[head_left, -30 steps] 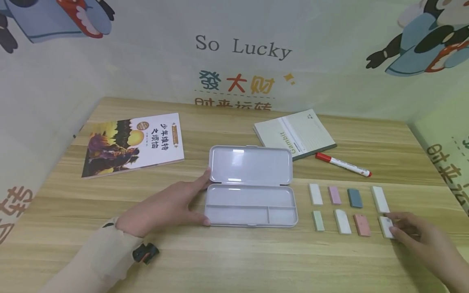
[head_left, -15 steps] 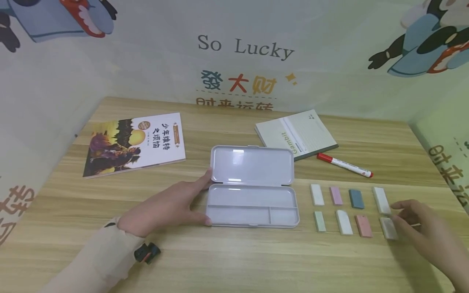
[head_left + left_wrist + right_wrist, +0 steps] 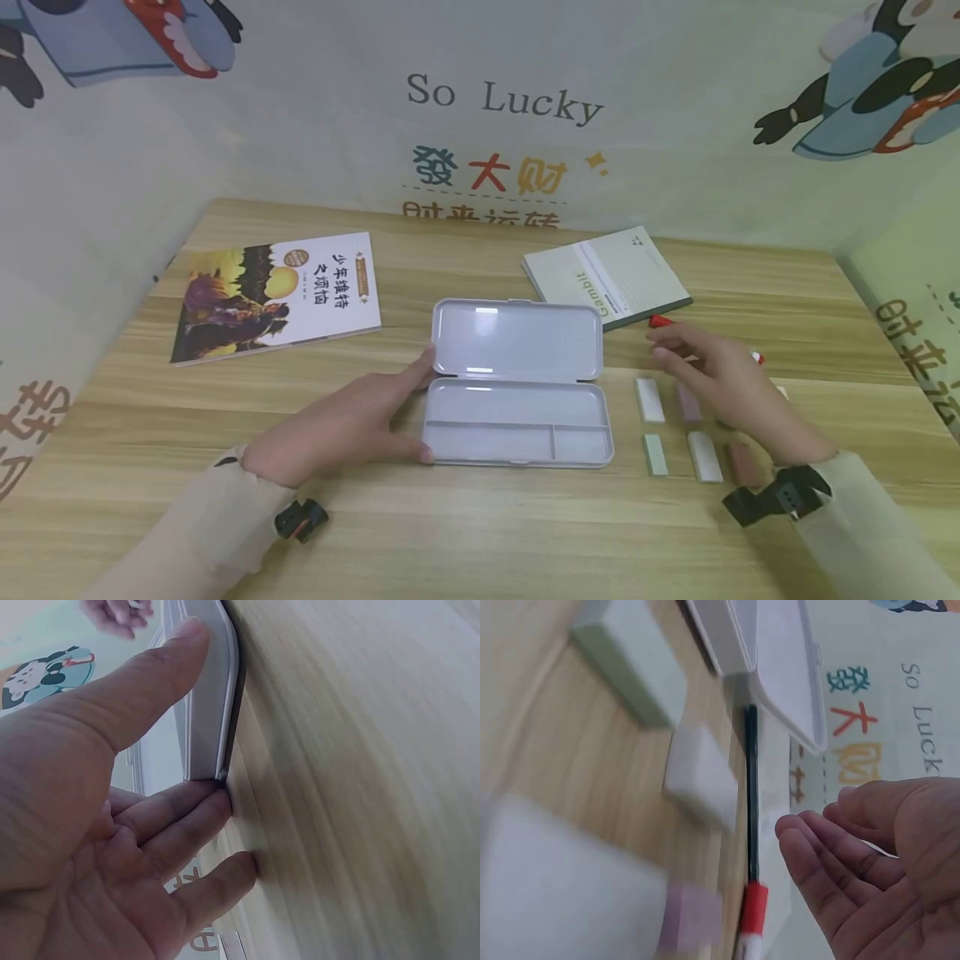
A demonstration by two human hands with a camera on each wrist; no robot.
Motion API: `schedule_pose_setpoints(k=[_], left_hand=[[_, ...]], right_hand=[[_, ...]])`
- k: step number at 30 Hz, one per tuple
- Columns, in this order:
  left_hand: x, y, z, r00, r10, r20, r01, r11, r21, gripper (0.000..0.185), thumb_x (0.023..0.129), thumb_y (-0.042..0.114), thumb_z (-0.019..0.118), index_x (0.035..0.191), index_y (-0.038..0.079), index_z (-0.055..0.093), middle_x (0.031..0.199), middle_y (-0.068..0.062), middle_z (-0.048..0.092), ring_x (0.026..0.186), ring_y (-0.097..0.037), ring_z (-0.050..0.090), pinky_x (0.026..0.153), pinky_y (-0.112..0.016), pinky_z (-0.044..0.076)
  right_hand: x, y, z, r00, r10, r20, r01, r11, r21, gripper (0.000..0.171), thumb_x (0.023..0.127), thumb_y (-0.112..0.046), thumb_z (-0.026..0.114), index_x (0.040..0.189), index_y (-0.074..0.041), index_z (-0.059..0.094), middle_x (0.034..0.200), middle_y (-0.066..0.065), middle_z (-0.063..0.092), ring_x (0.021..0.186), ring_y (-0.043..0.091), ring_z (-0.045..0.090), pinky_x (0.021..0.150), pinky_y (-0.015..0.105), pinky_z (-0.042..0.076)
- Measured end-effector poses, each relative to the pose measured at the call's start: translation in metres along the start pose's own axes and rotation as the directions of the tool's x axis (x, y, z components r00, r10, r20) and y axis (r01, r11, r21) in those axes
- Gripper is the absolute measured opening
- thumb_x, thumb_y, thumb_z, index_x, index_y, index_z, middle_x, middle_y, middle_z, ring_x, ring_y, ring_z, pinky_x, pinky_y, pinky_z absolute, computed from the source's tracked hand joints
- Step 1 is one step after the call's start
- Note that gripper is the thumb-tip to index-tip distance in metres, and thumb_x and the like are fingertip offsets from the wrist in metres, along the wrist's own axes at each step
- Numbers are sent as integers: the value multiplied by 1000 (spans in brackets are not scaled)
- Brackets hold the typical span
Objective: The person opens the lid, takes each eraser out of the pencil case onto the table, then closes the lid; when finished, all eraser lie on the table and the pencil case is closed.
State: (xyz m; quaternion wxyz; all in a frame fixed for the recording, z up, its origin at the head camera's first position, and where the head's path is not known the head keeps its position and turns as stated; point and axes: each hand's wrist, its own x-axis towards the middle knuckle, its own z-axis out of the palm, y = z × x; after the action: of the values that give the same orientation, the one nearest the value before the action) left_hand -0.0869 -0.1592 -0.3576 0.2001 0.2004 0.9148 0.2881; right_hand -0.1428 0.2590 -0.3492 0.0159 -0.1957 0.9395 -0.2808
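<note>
Two hands work over a wooden table [image 3: 480, 533]. Nearest the camera, the left hand [image 3: 337, 429] lies flat at about 9 o'clock of the open pencil case [image 3: 517, 421], fingers straight and spread: the thumb presses the lower left corner of the tray, the forefinger touches the left edge of the raised lid. In the left wrist view those fingers [image 3: 172, 817] lie along the case's white edge [image 3: 214, 712], holding nothing.

At 3 o'clock of the case lie small erasers in two rows. In the near row a green eraser [image 3: 654, 454], a white eraser [image 3: 705, 456] and a reddish eraser [image 3: 742, 462] show; in the far row another white one [image 3: 649, 399] and a pink eraser [image 3: 687, 402] partly under the hand. The rest of that row is hidden.

Above them the right hand [image 3: 720, 379] hovers, fingers loosely bent and apart, gripping nothing; its tips point toward 11 o'clock, just beside the red cap of a marker [image 3: 662, 322], whose body is mostly covered. The right wrist view shows the marker [image 3: 751, 900] close to the fingertips [image 3: 802, 832], not touching.

Farther off, at 1 o'clock of the case, lies a green notebook [image 3: 606, 275]; at 10 o'clock, an illustrated book [image 3: 277, 292]. Behind stands a printed wall [image 3: 502, 100].
</note>
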Motion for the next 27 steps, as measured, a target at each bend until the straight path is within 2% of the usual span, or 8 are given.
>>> schedule_pose_setpoints(k=[3, 8, 10, 13, 18, 24, 27], left_hand=[[0, 0, 0, 1000, 0, -4, 0, 1000, 4, 119, 84, 41, 86, 168, 5, 10, 165, -13, 44, 150, -41, 46, 128, -57, 35], [0, -1, 1, 1000, 0, -10, 0, 1000, 2, 118, 84, 40, 87, 168, 5, 12, 164, -14, 45, 150, -41, 47, 127, -57, 36], [0, -1, 1, 1000, -2, -11, 2, 1000, 3, 118, 83, 39, 87, 168, 5, 12, 164, -14, 45, 150, -40, 47, 127, -57, 36], [0, -1, 1, 1000, -5, -11, 6, 1000, 10, 119, 83, 39, 87, 168, 5, 11, 164, -14, 45, 149, -40, 48, 127, -57, 37], [1, 0, 1, 1000, -7, -7, 7, 1000, 13, 121, 82, 40, 88, 168, 3, 11, 164, -15, 45, 148, -41, 48, 127, -57, 37], [1, 1, 2, 1000, -6, -12, 6, 1000, -2, 122, 82, 39, 88, 167, 2, 9, 165, -12, 44, 150, -41, 47, 128, -58, 35], [1, 1, 2, 1000, -1, -14, 1, 1000, -4, 123, 82, 39, 88, 167, 1, 8, 165, -11, 44, 150, -41, 46, 128, -58, 34]], right_hand=[[20, -8, 8, 999, 3, 41, -7, 996, 85, 33, 108, -22, 60, 133, -2, 68, 120, 15, 78, 109, 26, 73, 89, 20, 58], [45, -11, 20, 997, -8, 82, -13, 968, 251, 33, 108, -17, 59, 133, 3, 66, 126, 22, 74, 107, 4, 72, 90, 9, 56], [51, -13, 24, 996, -4, 87, -23, 953, 302, 33, 108, -14, 57, 133, 6, 65, 127, 25, 73, 103, -5, 69, 90, 9, 57], [59, -17, 29, 997, 8, 79, -35, 937, 349, 32, 108, -11, 56, 132, 9, 65, 127, 29, 72, 101, -3, 71, 91, 15, 61], [64, -21, 33, 996, 54, 70, -75, 930, 360, 31, 107, -7, 57, 130, 11, 65, 121, 32, 73, 90, -10, 68, 85, 18, 64], [65, -21, 34, 996, 67, 54, -82, 930, 359, 30, 105, -3, 57, 129, 12, 65, 118, 32, 74, 88, -6, 70, 82, 19, 65], [65, -22, 34, 996, 69, 54, -84, 926, 368, 30, 106, -4, 57, 130, 12, 65, 119, 33, 73, 87, -9, 68, 82, 19, 65]])
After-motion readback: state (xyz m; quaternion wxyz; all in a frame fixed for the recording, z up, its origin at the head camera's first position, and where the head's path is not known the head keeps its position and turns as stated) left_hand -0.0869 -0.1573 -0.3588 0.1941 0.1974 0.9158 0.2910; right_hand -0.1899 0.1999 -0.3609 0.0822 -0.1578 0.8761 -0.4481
